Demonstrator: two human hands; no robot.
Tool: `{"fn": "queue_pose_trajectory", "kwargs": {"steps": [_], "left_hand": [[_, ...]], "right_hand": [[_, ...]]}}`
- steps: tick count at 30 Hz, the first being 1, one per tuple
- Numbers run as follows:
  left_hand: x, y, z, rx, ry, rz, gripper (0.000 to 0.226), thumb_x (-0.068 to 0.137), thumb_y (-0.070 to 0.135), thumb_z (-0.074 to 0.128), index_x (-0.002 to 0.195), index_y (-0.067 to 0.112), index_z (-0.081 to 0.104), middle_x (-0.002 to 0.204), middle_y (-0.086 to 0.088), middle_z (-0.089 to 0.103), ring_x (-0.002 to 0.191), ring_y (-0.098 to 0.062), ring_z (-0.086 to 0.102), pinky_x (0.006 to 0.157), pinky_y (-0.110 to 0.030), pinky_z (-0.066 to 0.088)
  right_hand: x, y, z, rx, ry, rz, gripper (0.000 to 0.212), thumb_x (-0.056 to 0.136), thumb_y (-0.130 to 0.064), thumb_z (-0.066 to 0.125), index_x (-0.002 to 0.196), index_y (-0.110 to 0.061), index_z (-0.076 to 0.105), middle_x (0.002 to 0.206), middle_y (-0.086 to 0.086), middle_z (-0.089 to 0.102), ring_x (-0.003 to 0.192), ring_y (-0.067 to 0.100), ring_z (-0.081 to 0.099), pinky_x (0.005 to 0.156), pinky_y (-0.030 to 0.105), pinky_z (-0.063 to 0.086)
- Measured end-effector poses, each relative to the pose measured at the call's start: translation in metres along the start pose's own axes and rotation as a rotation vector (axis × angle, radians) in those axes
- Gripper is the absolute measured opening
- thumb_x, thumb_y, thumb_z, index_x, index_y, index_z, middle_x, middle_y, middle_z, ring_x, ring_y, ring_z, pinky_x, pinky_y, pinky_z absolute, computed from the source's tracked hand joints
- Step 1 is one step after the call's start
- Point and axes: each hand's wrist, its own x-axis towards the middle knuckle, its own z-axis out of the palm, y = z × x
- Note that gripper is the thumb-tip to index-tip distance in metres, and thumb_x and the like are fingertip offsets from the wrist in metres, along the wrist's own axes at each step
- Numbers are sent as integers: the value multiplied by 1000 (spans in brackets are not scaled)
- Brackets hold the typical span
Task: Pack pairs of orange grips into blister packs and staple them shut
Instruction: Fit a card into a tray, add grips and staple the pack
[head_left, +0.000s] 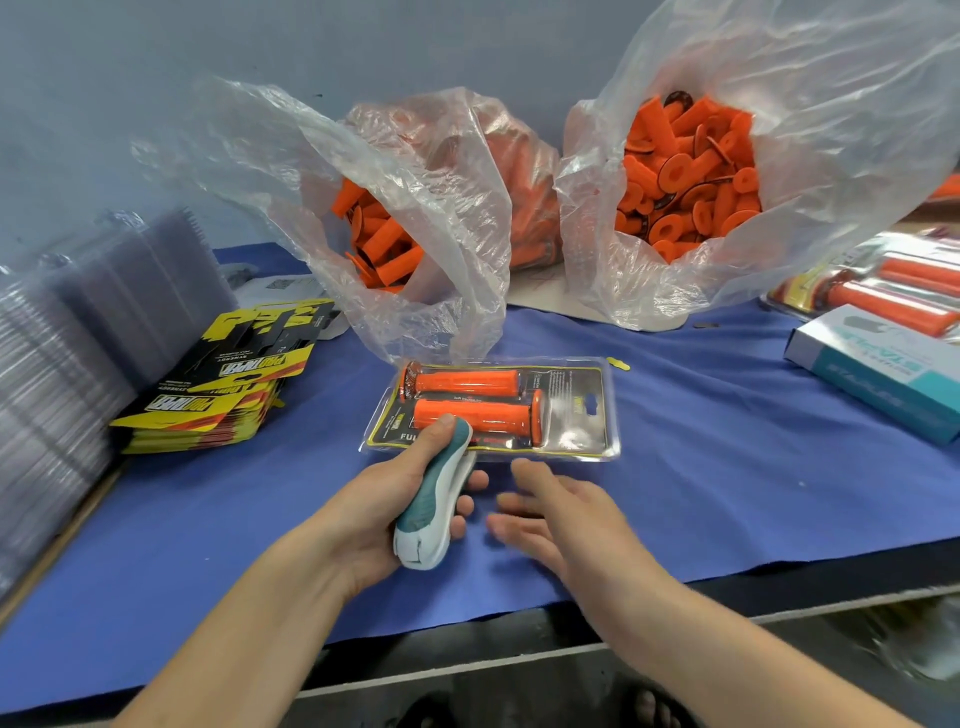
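A clear blister pack (576, 415) lies flat on the blue cloth in the middle, with two orange grips (467, 382) side by side inside it over a black and yellow card. My left hand (379, 499) grips a teal and white stapler (434, 499), whose nose sits at the pack's near left edge. My right hand (561, 512) hovers just right of the stapler with fingers relaxed, holding nothing, a little short of the pack's near edge.
Two open plastic bags of loose orange grips (685, 171) (379, 239) stand behind the pack. Yellow and black cards (223, 379) are stacked at left beside empty clear blisters (67, 338). Finished packs (893, 291) and a teal staple box (878, 364) lie at right. The table edge runs near me.
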Motion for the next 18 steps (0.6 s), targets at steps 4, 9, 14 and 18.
{"fn": "queue_pose_trajectory", "kwargs": {"steps": [4, 9, 14, 18], "left_hand": [[-3, -8, 10, -21, -46, 18, 53, 76, 56, 71, 95, 6, 75, 83, -11, 67, 55, -17, 59, 48, -26, 51], [-5, -9, 21, -10, -45, 85, 48, 84, 58, 64, 75, 12, 75, 68, -9, 62, 52, -19, 55, 46, -28, 48], [-6, -7, 23, 45, -23, 75, 52, 85, 58, 63, 81, 7, 73, 64, -13, 60, 48, -21, 55, 46, -27, 49], [-6, -7, 19, 68, -42, 74, 57, 80, 64, 64, 80, 8, 74, 65, -14, 61, 50, -22, 56, 49, -28, 51]], "right_hand": [[15, -15, 23, 291, -157, 189, 40, 89, -43, 66, 104, -6, 67, 80, 7, 62, 72, 19, 61, 69, 29, 51], [28, -14, 37, 230, -144, 195, 44, 77, -61, 69, 78, -19, 59, 52, -2, 40, 43, 11, 32, 41, 23, 22], [33, -13, 36, 257, -152, 222, 48, 83, -60, 65, 67, -16, 54, 46, 0, 39, 36, 13, 32, 39, 22, 21], [35, -12, 31, 228, -237, 175, 47, 81, -60, 67, 72, -15, 56, 50, 3, 37, 42, 16, 32, 43, 27, 24]]}}
